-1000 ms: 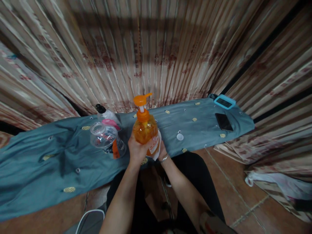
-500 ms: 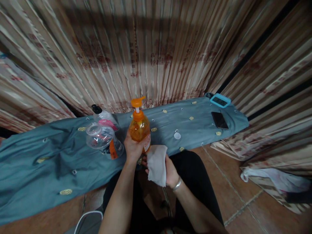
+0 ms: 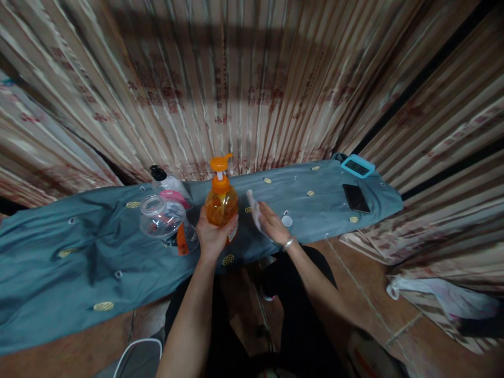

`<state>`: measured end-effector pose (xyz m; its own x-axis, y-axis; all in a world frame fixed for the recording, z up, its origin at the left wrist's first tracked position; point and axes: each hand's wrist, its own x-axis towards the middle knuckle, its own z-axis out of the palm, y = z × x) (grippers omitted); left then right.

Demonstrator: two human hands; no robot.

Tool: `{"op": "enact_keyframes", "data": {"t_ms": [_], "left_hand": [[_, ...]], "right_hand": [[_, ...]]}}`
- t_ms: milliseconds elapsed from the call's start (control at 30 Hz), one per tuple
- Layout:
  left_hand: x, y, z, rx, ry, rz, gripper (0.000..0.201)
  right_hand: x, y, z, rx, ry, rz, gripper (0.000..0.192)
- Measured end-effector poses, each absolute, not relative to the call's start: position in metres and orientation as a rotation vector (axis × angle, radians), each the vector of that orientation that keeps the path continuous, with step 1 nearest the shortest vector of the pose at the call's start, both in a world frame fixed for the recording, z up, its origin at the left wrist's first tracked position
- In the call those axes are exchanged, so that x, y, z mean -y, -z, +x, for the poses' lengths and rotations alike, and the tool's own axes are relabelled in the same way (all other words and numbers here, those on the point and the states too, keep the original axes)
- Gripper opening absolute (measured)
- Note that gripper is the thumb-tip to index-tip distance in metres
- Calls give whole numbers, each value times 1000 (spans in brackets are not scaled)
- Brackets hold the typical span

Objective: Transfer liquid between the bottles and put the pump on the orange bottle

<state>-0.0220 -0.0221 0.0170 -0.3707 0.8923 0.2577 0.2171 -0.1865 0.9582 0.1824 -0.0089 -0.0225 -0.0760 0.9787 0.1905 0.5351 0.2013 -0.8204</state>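
Note:
My left hand (image 3: 212, 236) grips an orange pump bottle (image 3: 221, 197) by its lower body, held upright over the blue-grey cloth-covered surface (image 3: 79, 252). My right hand (image 3: 271, 221) is raised to the right of the bottle, fingers around a white wipe (image 3: 254, 207), a short gap from the bottle. A metal bangle sits on that wrist.
A clear plastic jar (image 3: 163, 220) lies tilted left of the bottle, with a black-capped bottle (image 3: 167, 184) behind it. A small white cap (image 3: 287, 220) lies right of my hand. A black phone (image 3: 355, 197) and a blue-framed device (image 3: 357, 166) rest at the far right. Curtains hang behind.
My right hand, with the wipe, left the bottle's side, dropped below it, then rose to the bottle's right. The left hand lowered the bottle slightly.

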Motion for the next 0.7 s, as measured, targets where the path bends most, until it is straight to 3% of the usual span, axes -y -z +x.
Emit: {"op": "enact_keyframes", "data": {"t_ms": [333,700], "left_hand": [[33,-26,-34,-1600,-1663,1390,68],[33,-34,-28,-1544,-1666,1361,66]], "right_hand": [[25,54,136,2223,-318,-1491,43],[33,62,112,2232,-487,-1294,34]]}}
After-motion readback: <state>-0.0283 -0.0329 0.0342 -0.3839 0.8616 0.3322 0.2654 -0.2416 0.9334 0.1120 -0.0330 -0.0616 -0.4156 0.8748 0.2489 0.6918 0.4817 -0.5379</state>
